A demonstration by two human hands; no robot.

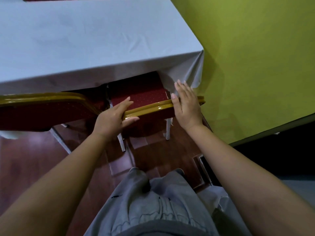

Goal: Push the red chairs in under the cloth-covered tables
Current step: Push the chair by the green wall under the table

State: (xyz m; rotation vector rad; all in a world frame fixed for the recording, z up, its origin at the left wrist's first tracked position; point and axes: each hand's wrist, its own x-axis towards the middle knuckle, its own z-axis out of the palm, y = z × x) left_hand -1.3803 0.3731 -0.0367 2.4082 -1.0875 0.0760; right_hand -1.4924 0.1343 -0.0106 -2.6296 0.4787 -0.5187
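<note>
We see the red chair [146, 94] standing in front of the white cloth-covered surface [85, 40], at its right end, near the green wall [255, 65]. The far part of the seat is already under the edge of the surface, and the hanging cloth falls over the right side of the seat. The gold top rail [153, 107] of the backrest is just outside the edge.

The left hand [113, 116] grips the left end of this rail, with the fingers curled over it toward the seat and the thumb on the near side. The right hand [186, 103] lies flat on the right end of the rail. Its fingers are straight and together and hold nothing; the fingertips seem to touch the hanging cloth, but we cannot tell this for sure.

A second red chair [42, 111] stands just beside, on the left, its back close to the surface's edge. Below we see a red-brown floor [34, 159] and grey trousers [153, 201].
</note>
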